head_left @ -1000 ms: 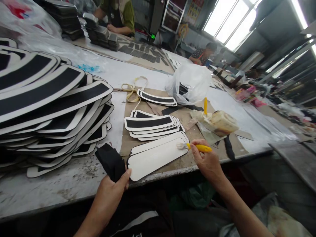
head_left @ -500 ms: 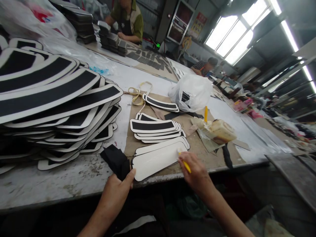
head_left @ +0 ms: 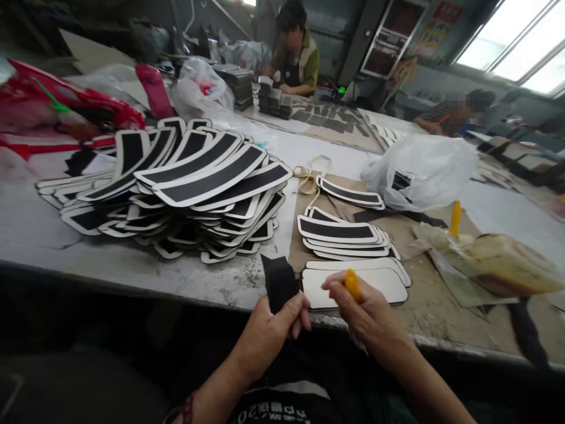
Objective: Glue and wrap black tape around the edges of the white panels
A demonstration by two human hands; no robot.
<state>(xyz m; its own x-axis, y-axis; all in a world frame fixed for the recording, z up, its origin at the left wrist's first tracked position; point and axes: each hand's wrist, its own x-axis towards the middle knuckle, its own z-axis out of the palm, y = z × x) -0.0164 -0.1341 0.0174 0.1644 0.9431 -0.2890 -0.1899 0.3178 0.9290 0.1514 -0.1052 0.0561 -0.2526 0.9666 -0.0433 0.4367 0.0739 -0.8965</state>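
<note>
My left hand [head_left: 276, 324] is closed on a small bundle of black fabric strips [head_left: 279, 282] at the table's front edge. In my right hand [head_left: 371, 312] is a yellow-handled brush [head_left: 353, 285], its handle end pointing up; the fingers hide most of it, and a blurred pale end shows below the hand. Just behind both hands lies a short stack of white rounded panels [head_left: 377, 281], white side up. Beyond it is a stack of curved white panels with black centres [head_left: 338, 229], and farther back a smaller pile of curved panels [head_left: 351, 191].
A large heap of black-and-white panels [head_left: 207, 176] spreads on the left. To the right stand a white plastic bag [head_left: 424, 171] and a yellowed, glue-stained container [head_left: 507, 259], with another yellow handle [head_left: 455, 219] upright beside it. A co-worker [head_left: 295, 59] sits across the table.
My view has swung left. My right hand has drawn the brush off the top white panel toward me and turned its handle upward. The left hand has moved off the panel's edge, still holding the black strips.
</note>
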